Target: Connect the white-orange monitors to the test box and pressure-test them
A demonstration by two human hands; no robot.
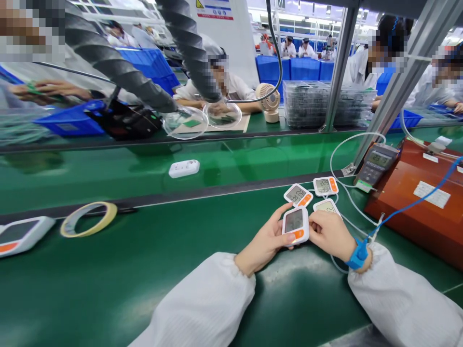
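My left hand grips a small white digital meter with a grey screen and orange buttons, thumb over the orange part. My right hand, wearing a blue wrist strap, is closed in a pinch right beside the meter's right edge. Whatever is between those fingers is hidden. Just beyond my hands lie similar meters with lit digits: one at the left, another behind, and a third meter partly covered by my right hand. Thin white tubing runs among them.
To the right sit a grey handheld instrument and an orange-brown box with a blue cord. At left are a tape roll and a larger white device. A white unit lies on the green belt; co-workers sit beyond.
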